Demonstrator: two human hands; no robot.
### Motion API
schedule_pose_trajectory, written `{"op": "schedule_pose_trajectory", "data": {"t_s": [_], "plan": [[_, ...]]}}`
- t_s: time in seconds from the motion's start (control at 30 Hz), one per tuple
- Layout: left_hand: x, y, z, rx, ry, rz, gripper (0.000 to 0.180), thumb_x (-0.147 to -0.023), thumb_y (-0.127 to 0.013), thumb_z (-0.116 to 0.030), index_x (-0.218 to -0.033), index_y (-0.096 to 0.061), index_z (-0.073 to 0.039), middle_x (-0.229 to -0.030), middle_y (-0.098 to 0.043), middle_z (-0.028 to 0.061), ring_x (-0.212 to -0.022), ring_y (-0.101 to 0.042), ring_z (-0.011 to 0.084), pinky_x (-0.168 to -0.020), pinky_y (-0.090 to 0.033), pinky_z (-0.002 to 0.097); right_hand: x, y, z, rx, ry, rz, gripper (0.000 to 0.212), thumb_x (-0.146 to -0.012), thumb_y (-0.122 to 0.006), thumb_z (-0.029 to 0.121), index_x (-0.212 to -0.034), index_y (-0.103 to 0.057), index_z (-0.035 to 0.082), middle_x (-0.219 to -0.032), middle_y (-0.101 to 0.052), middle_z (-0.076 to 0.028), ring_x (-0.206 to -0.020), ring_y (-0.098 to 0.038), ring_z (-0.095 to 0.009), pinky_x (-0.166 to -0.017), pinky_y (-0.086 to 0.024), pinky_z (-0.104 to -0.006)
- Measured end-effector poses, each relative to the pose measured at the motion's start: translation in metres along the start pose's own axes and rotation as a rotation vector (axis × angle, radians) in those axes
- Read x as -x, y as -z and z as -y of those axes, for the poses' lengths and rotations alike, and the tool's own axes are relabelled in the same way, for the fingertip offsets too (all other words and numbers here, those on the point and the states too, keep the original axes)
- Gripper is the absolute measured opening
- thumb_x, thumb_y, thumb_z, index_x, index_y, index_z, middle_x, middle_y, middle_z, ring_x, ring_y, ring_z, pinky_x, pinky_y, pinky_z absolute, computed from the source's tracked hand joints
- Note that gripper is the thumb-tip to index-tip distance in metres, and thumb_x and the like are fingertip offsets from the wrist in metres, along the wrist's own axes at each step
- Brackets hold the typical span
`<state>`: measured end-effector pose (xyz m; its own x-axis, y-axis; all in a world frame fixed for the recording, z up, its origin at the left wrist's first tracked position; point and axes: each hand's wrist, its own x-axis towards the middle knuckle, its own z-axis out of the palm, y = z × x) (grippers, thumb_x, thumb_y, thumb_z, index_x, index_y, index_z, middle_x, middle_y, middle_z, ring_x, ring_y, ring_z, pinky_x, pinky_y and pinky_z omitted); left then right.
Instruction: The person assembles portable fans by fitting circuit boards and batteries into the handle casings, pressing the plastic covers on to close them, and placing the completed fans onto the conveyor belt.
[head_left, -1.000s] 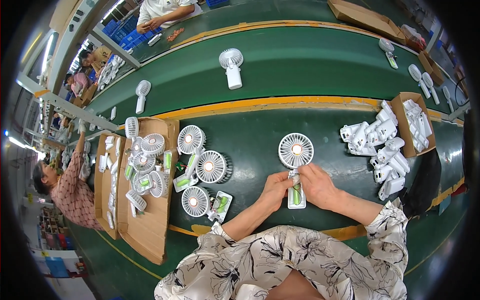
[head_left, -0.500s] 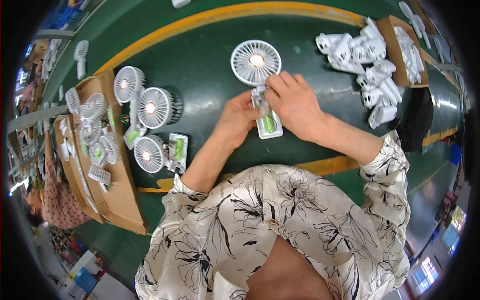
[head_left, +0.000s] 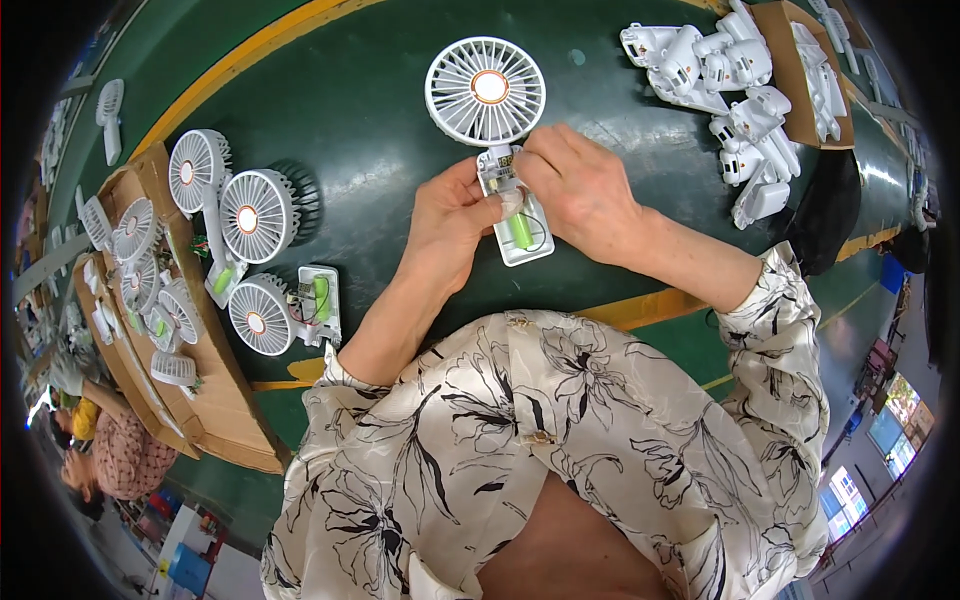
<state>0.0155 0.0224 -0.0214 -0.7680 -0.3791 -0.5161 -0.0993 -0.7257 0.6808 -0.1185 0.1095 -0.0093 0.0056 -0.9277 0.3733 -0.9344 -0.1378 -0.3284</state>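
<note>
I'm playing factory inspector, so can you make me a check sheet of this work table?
Surface: green tabletop, shiny.
Job's things: white fan, handle open, green cell showing.
Clutter: three similar fans at left; white casings piled at right beside a cardboard box.
Hands: left hand grips the handle; right hand has fingertips at its upper part.
Cables: thin dark wire beside the cell.
Surroundings: another person at far left.

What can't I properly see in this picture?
Head view: part of the open fan handle, under the left hand.
Head view: what the right hand pinches, if anything, hidden by the hand itself.
Head view: the bottom of the right cardboard box, beneath white parts.
</note>
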Motion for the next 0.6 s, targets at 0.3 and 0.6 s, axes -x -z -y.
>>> {"op": "schedule_pose_trajectory", "data": {"t_s": [0.3,0.6], "plan": [[-0.005,0.007,-0.013,0.079,0.104,0.096,0.024,-0.080,-0.053,-0.013,-0.100,-0.055,-0.001,-0.086,-0.060,0.0054,-0.078,-0.059,0.0143,-0.073,-0.048,0.0278,0.000,0.004,-0.002,-0.050,-0.069,-0.004,0.016,-0.057,-0.059,0.003,-0.069,-0.048,0.003,-0.074,-0.044,-0.007,-0.069,-0.049,-0.022,-0.053,-0.044,-0.0321],[-0.011,0.000,-0.022,-0.147,0.156,0.017,0.027,-0.083,-0.054,-0.021,-0.098,-0.055,0.001,-0.087,-0.059,0.0068,-0.075,-0.060,0.0153,-0.067,-0.050,0.0295,0.002,0.010,-0.001,-0.095,-0.086,0.020,0.012,-0.063,-0.056,0.001,-0.073,-0.050,0.003,-0.077,-0.048,-0.007,-0.072,-0.052,-0.025,-0.057,-0.044,-0.0346]]}}
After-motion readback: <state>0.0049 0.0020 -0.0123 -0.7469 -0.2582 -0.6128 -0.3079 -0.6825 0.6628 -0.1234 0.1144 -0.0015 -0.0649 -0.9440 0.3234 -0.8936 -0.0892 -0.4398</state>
